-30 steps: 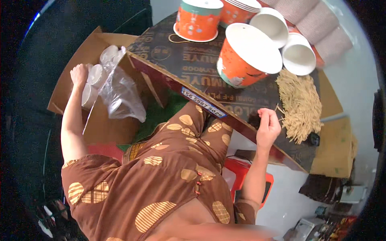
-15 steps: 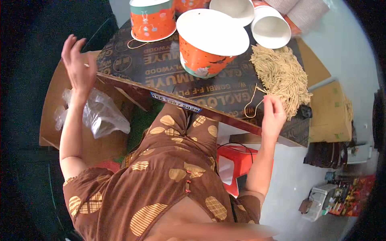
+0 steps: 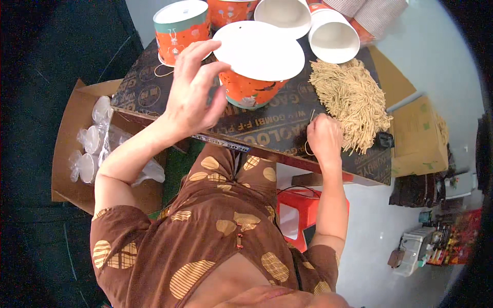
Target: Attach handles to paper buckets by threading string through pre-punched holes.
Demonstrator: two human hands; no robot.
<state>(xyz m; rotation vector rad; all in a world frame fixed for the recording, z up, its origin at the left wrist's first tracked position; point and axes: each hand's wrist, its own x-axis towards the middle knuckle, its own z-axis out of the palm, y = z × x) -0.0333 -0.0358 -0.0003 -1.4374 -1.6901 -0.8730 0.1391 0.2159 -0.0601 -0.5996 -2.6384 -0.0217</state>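
An orange paper tub (image 3: 251, 90) with a white top stands on the dark printed table board. My left hand (image 3: 192, 92) is at the tub's left side, fingers curved and spread, holding nothing. Its fingertips overlap the tub's edge; whether they touch it I cannot tell. My right hand (image 3: 324, 136) is closed low over the board, pinching a beige string (image 3: 307, 148) that loops beside the fingers. A thin straight piece (image 3: 312, 115) pokes up by the knuckles; its kind is unclear. Just right of that hand lies a heap of beige strings (image 3: 354, 102).
Behind stand another orange tub (image 3: 179, 36), open white tubs on their sides (image 3: 335, 38) and stacked tubs (image 3: 380, 18). A carton (image 3: 67, 169) with plastic-wrapped round white items is at left. A small black object (image 3: 384, 139) sits by the heap; a red stool (image 3: 292, 205) is below.
My left hand has swung right from over the carton to the tub's side. My right hand has moved left, down onto the board. The whole view has shifted slightly.
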